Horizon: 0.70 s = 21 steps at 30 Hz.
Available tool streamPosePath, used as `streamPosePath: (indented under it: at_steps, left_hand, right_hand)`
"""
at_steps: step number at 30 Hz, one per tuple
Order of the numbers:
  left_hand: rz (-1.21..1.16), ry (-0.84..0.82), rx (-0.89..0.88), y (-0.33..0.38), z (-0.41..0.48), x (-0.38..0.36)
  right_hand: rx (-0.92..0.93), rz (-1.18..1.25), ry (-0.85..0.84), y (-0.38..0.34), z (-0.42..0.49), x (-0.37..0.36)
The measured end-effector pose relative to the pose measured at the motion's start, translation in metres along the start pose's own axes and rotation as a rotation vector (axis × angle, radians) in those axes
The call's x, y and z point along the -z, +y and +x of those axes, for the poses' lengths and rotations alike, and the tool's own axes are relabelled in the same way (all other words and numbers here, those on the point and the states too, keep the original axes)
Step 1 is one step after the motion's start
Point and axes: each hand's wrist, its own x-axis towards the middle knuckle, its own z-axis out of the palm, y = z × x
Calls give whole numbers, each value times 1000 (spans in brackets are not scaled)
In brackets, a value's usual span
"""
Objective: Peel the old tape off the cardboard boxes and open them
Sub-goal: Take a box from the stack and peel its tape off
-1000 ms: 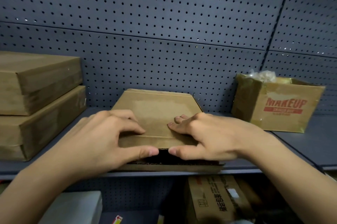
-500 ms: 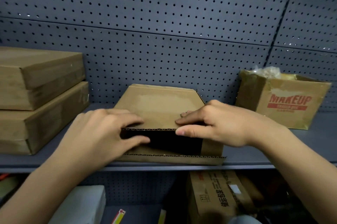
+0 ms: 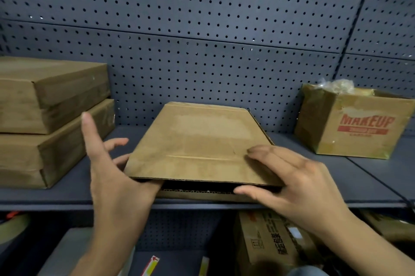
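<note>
A flat brown cardboard box [image 3: 197, 141] lies in the middle of the grey shelf [image 3: 350, 176]. Its top flap is raised a little at the front, leaving a dark narrow gap over the bottom edge. My right hand [image 3: 289, 183] pinches the flap's right front corner, fingers flat on top and thumb under the edge. My left hand [image 3: 112, 176] is at the left front corner with fingers spread and the index pointing up. Its palm edge sits under the flap; its thumb is hidden.
Two flat cardboard boxes [image 3: 45, 118] are stacked at the left of the shelf. A taller open box marked MAKEUP [image 3: 354, 125] stands at the right with crumpled plastic in it. A pegboard wall closes the back. More boxes [image 3: 269, 244] sit on the shelf below.
The front flap, lifted wide half a second ago, now lies lower with only a slim gap. My left hand came off the top and spread open at the left corner.
</note>
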Motion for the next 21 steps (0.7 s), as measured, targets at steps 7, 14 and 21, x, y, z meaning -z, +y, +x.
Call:
streamPosePath:
  at_steps: [7, 14, 21]
  left_hand:
    - [44, -103, -16, -9, 1, -1]
    - [82, -181, -17, -15, 2, 5]
    - [33, -215, 3, -30, -5, 20]
  right_hand:
    - [-597, 440, -18, 18, -20, -8]
    - [-681, 482, -100, 6, -16, -9]
    - [-641, 506, -189, 5, -19, 5]
